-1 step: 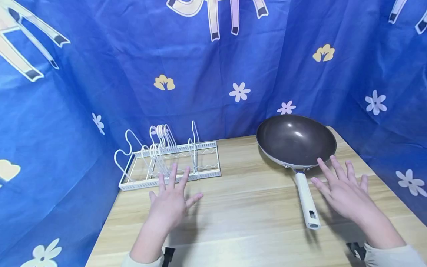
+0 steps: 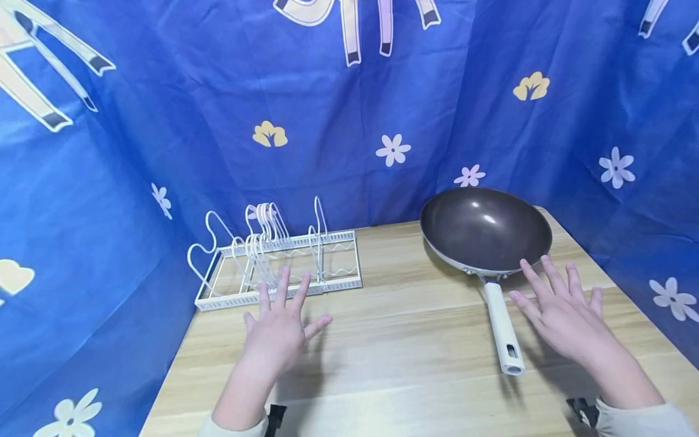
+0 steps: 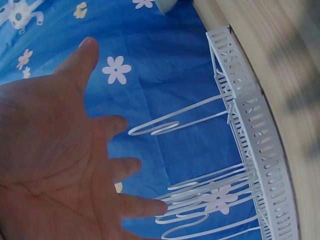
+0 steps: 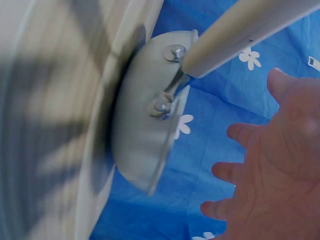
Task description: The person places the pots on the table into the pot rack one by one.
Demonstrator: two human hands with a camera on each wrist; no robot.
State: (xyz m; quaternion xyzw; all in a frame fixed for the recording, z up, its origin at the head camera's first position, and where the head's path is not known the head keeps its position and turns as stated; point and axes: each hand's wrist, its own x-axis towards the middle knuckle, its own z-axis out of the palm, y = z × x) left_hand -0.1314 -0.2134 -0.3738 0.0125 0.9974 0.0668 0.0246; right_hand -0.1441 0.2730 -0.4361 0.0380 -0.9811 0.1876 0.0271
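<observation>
A frying pan (image 2: 483, 230) with a dark inside and pale outside sits on the right of the table, its white handle (image 2: 502, 331) pointing toward me. My right hand (image 2: 568, 315) hovers just right of that handle, fingers spread, holding nothing. In the right wrist view, the pan's pale outer wall (image 4: 142, 110) and two rivets show beside the open palm (image 4: 280, 165). On the left stands a white wire rack (image 2: 278, 267) with several upright loops. My left hand (image 2: 278, 340) is spread in front of it and holds nothing; the left wrist view shows the rack's slotted side (image 3: 250, 110) beyond the fingers.
Everything stands on a light wood-grain table (image 2: 393, 340). A blue cloth (image 2: 327, 121) printed with flowers and animal legs hangs close behind the rack and pan and along both sides.
</observation>
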